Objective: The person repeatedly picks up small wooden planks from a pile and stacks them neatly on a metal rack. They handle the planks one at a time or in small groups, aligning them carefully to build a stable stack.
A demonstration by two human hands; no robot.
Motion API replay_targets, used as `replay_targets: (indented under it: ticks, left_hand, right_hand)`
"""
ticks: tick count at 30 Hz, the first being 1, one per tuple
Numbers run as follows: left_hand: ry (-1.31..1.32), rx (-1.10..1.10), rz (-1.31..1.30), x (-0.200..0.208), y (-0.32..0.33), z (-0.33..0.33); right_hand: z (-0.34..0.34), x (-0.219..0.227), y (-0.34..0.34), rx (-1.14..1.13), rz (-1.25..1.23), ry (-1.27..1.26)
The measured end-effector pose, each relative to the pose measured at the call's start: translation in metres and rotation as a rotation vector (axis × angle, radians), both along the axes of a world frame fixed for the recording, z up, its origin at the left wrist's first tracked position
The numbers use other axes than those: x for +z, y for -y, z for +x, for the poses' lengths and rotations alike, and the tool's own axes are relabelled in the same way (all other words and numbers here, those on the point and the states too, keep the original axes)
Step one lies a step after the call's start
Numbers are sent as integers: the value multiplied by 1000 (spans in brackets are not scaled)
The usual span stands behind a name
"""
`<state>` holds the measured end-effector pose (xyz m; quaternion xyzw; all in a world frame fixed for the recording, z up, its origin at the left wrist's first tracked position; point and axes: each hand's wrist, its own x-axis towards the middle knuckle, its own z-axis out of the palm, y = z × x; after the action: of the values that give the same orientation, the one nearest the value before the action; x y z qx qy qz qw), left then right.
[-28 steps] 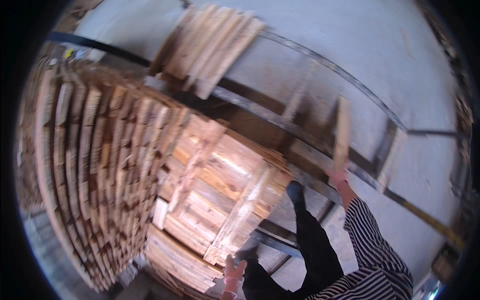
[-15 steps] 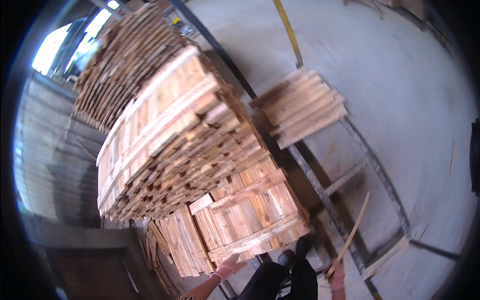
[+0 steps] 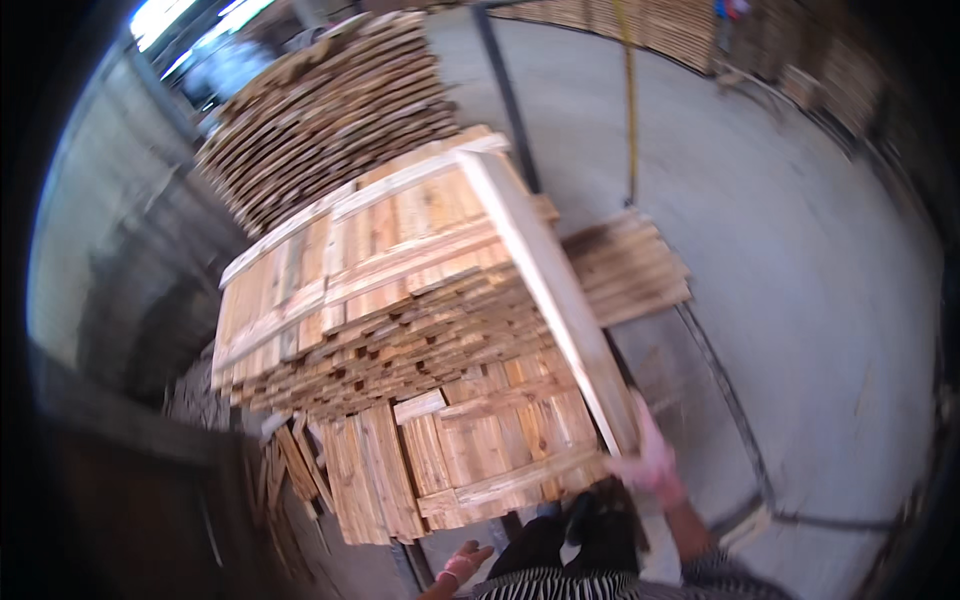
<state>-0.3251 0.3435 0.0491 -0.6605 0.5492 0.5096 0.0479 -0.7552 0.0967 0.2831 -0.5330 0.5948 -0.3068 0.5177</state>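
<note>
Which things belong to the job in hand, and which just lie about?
Likely in use:
- long board, in right hand
- slatted panel, near empty left hand

Apparently lying about:
- loose wood strips, lower left
- rear wood stack

From the wearer's head, the left one of two side-by-side fisheye cameras is looking down and forward, its wide field bending straight edges toward a dark, rounded rim. It is taking in the wearer's trouser legs point(image 3: 609, 535), left hand point(image 3: 467, 560) and right hand point(image 3: 650, 458) from close above near the lower edge, while facing out over the stacked wooden panels point(image 3: 392, 235) farther off and reaching across the floor point(image 3: 780, 250) to the far timber stacks point(image 3: 662, 32) along the top.
</note>
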Motion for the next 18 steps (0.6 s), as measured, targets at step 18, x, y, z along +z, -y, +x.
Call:
replay_targets:
  ticks: [18]
  left_hand:
    - [110, 158, -43, 33, -80, 37]
  right_hand:
    - [259, 44, 215, 325, -492, -416]
